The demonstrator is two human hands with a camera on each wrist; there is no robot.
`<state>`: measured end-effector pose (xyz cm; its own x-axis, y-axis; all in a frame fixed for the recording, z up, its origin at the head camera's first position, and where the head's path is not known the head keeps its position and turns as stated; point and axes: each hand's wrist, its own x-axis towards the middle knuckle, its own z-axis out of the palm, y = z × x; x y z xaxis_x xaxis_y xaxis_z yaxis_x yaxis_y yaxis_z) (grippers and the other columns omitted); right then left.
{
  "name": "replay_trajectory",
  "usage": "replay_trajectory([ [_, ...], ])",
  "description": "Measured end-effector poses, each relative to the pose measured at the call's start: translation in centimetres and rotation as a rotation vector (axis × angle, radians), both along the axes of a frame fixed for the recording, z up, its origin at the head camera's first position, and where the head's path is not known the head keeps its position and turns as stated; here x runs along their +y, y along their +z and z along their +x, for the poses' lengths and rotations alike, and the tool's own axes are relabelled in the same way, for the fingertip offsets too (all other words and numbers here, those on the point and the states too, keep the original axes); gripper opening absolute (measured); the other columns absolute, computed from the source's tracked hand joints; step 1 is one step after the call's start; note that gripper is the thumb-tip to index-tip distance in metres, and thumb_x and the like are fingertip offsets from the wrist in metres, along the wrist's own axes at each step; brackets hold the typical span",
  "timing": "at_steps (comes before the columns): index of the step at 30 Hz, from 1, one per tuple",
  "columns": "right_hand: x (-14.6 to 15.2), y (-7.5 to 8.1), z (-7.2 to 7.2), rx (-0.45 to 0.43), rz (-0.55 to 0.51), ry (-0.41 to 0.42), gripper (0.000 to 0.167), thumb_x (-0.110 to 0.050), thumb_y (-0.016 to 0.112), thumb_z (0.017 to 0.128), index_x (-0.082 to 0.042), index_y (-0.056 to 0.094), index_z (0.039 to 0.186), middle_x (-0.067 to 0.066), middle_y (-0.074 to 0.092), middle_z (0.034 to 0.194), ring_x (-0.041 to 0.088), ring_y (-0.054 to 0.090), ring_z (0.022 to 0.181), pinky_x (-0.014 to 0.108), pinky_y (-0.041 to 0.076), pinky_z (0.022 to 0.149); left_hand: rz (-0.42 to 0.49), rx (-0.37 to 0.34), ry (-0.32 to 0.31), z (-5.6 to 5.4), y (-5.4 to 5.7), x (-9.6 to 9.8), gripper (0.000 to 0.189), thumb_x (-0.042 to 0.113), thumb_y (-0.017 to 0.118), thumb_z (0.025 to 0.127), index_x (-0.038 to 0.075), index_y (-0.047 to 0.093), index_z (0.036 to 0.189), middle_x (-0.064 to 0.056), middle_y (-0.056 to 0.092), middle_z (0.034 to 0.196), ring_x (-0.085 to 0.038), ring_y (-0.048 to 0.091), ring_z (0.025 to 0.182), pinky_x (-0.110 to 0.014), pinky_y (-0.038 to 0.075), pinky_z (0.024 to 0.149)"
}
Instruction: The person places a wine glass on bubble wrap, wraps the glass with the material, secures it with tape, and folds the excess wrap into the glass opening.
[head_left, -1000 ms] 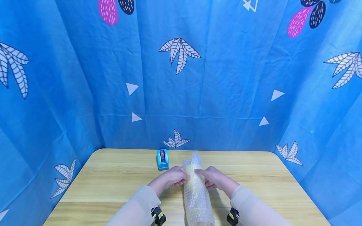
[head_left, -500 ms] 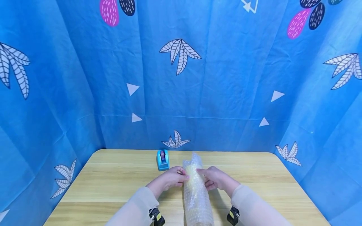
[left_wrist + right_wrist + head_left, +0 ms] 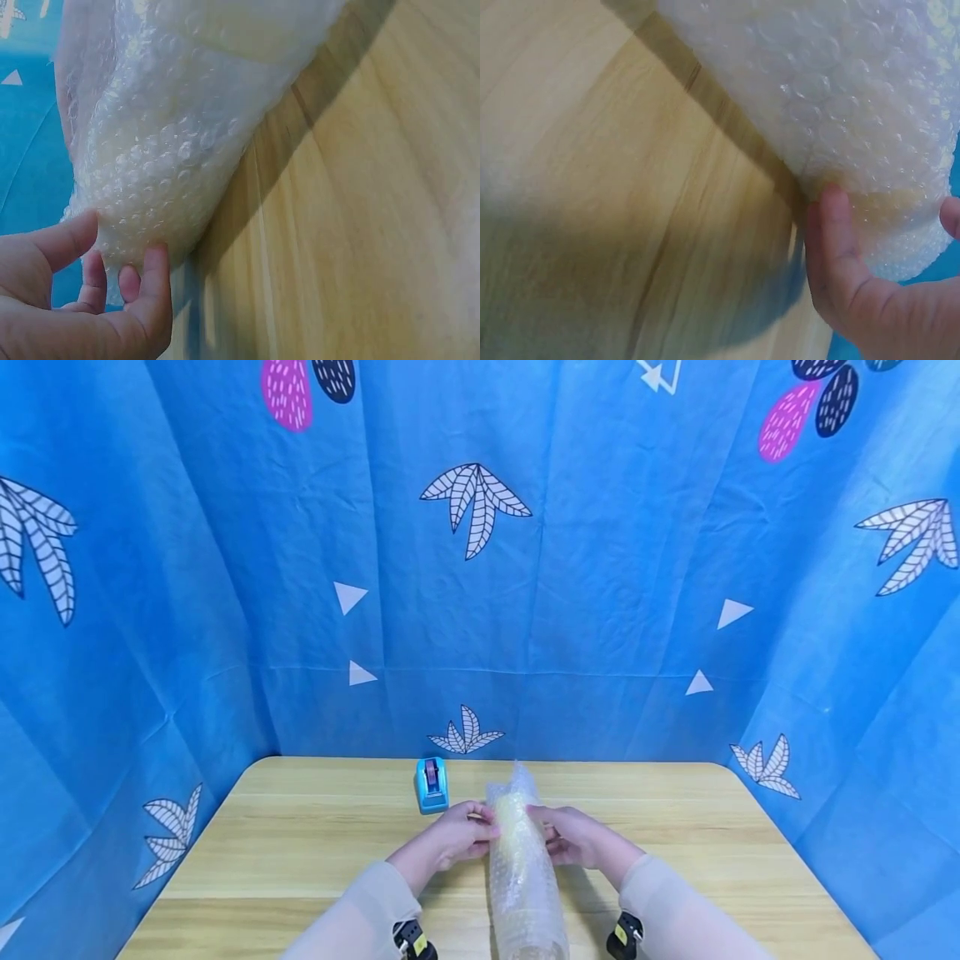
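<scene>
A long bundle of clear bubble wrap [image 3: 525, 893] lies on the table, pointing away from me, with something pale yellow showing faintly inside. What it encloses cannot be made out. At its far part, my left hand [image 3: 453, 839] holds the left side, thumb and fingertips on the wrap; the left wrist view shows them at the narrower end of the bubble wrap [image 3: 165, 135]. Opposite, my right hand [image 3: 581, 837] holds the right side with the thumb on top. In the right wrist view its fingers [image 3: 836, 225] press the lower side of the bubble wrap.
A blue tape dispenser [image 3: 432, 787] stands near the table's back edge, left of the bundle. The light wooden table [image 3: 300, 827] meets a blue patterned curtain [image 3: 600, 568] behind and at both sides. Each wrist wears a small black camera [image 3: 624, 935].
The right hand and its thumb have shifted slightly to the right along the wrap. The left fingers have loosened a little from a tighter curl. The bundle has barely moved.
</scene>
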<state>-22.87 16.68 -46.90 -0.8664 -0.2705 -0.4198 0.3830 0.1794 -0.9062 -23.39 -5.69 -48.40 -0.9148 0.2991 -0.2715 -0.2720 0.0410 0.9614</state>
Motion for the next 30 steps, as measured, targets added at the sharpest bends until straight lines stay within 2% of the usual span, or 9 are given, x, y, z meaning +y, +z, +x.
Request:
replay_trajectory([
  [3,0.4,-0.2,-0.1,-0.017,-0.046,-0.006,0.052,-0.039,0.062,0.097,0.007,0.055,0.121,0.016,0.062,0.099,0.024,0.06,0.089,0.037,0.058,0.081,0.01,0.011,0.005,0.2,0.0,0.2,0.029,-0.004,0.068,0.09,-0.004,0.055,0.116,-0.018,0.056,0.112,-0.024,0.063,0.093,-0.039,0.058,0.087],
  [5,0.5,-0.4,-0.1,-0.021,-0.059,-0.008,0.049,-0.038,0.062,0.097,0.006,0.056,0.118,0.015,0.062,0.099,0.024,0.06,0.089,0.037,0.058,0.082,-0.003,0.014,0.014,0.3,0.0,0.3,0.031,0.001,0.068,0.092,-0.003,0.053,0.118,-0.017,0.057,0.113,-0.024,0.063,0.094,-0.039,0.058,0.088],
  [10,0.8,-0.8,-0.2,-0.031,-0.082,-0.004,0.043,-0.037,0.062,0.097,0.004,0.058,0.111,0.013,0.064,0.098,0.023,0.061,0.088,0.037,0.058,0.084,-0.014,0.0,0.042,0.8,-0.2,0.6,0.053,0.016,0.07,0.094,-0.005,0.042,0.133,-0.019,0.06,0.112,-0.026,0.065,0.097,-0.04,0.058,0.087],
  [13,0.8,-1.1,-0.1,-0.04,-0.109,0.01,0.045,-0.037,0.06,0.098,0.005,0.055,0.114,0.013,0.064,0.1,0.023,0.061,0.09,0.037,0.057,0.086,-0.001,-0.024,0.034,0.9,-0.3,0.8,0.063,0.02,0.069,0.096,-0.009,0.035,0.14,-0.021,0.061,0.114,-0.028,0.066,0.098,-0.042,0.058,0.087],
  [19,0.6,-1.6,0.1,-0.081,-0.16,0.002,0.052,-0.041,0.059,0.098,0.005,0.047,0.118,0.013,0.058,0.102,0.022,0.058,0.093,0.034,0.056,0.083,0.01,-0.038,0.002,1.1,-0.6,1.0,0.062,0.023,0.066,0.098,-0.013,0.037,0.14,-0.019,0.063,0.117,-0.028,0.066,0.102,-0.046,0.056,0.091],
  [23,0.4,-1.6,0.3,-0.085,-0.174,-0.007,0.055,-0.042,0.06,0.097,0.006,0.046,0.121,0.015,0.057,0.105,0.024,0.058,0.094,0.034,0.056,0.084,0.013,-0.033,0.022,1.0,-0.7,1.1,0.063,0.022,0.067,0.097,-0.013,0.037,0.14,-0.019,0.062,0.116,-0.027,0.066,0.101,-0.044,0.057,0.09],
  [30,0.2,-1.1,0.2,-0.02,-0.181,-0.018,0.052,-0.039,0.06,0.097,0.005,0.047,0.122,0.013,0.058,0.101,0.022,0.057,0.09,0.031,0.056,0.081,0.037,-0.012,0.063,0.9,-0.4,1.2,0.064,0.022,0.069,0.096,-0.008,0.036,0.142,-0.02,0.061,0.116,-0.027,0.065,0.1,-0.042,0.057,0.09],
])
